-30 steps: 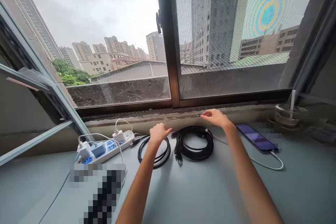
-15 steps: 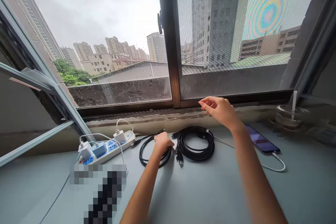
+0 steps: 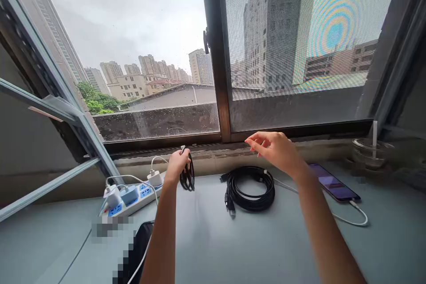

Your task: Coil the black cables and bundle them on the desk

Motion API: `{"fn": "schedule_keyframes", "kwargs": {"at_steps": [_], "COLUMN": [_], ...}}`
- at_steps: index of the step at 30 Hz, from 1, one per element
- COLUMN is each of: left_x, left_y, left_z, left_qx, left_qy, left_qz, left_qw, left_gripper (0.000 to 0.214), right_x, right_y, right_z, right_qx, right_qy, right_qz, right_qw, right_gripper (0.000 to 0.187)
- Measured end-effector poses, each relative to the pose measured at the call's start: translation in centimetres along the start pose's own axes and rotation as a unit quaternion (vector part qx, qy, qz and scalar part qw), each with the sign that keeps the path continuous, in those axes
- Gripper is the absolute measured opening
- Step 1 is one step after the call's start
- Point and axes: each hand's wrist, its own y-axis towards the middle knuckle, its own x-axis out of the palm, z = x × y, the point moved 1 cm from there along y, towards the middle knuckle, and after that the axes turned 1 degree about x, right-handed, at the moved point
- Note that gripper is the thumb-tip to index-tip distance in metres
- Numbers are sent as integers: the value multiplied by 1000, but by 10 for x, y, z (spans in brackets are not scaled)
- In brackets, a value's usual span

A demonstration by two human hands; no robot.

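Note:
My left hand (image 3: 177, 165) is closed on a small coil of black cable (image 3: 188, 176), which hangs below the fingers above the table. A lighter end of the cable pokes up beside my thumb. To the right, a larger coil of black cable (image 3: 250, 202) lies flat on the table, its plugs pointing out at the left side. My right hand (image 3: 271, 148) hovers above and behind that larger coil, near the window frame. Its fingers are loosely bent and apart, with nothing in them.
On the left stands a white power strip (image 3: 141, 204) with several chargers and white cords. A phone (image 3: 336, 183) with a white charging cable (image 3: 353, 222) lies right. Behind it is a clear cup (image 3: 371, 153) with a straw. A partly pixelated dark object (image 3: 140, 248) lies front left.
My left hand has lifted the small cable coil off the table and carried it up and to the left. My right hand stays nearly in place. The view has shifted slightly.

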Motion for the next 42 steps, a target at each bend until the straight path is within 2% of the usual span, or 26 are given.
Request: {"fn": "schedule_keyframes", "kwargs": {"at_steps": [4,5,7,9,12,16,20,24,29,31,34,37,42], "left_x": [-9,-8,1,12,25,24,9,-4,-13,-15,-17,-20,-26], "left_y": [-24,-32,-52,-70,-87,-96,-100,-101,-93,-88,-82,-78,-72], "left_z": [29,37,53,65,74,77,77,74,69,67,64,63,59], "left_qx": [45,71,126,159,181,206,226,259,293,292,286,288,274], "left_qy": [-123,-201,-294,-343,-362,-361,-370,-407,-411,-411,-420,-427,-429], "left_qz": [-6,-15,-56,-73,-66,-46,14,97,184,205,205,208,203], "left_qw": [991,977,946,923,912,908,901,871,843,839,837,831,837], "left_gripper": [38,38,40,40,51,56,53,46,38,36,36,38,48], "right_x": [16,21,31,38,38,24,10,-6,-36,-50,-66,-75,-79], "right_y": [-6,-8,-11,-14,-18,-22,-22,-21,-29,-34,-39,-44,-50], "right_z": [-25,-32,-44,-52,-55,-54,-53,-47,-38,-36,-36,-36,-36], "right_qx": [-49,-62,-93,-113,-115,-115,-88,-72,0,46,89,92,78], "right_qy": [25,35,47,35,5,43,192,372,492,512,519,516,486], "right_qz": [-67,-84,-113,-121,-110,-109,-54,67,175,198,204,212,173], "right_qw": [996,994,988,986,987,986,976,923,853,835,825,825,853], "right_gripper": [32,33,36,38,31,30,31,31,24,21,22,29,30]}}
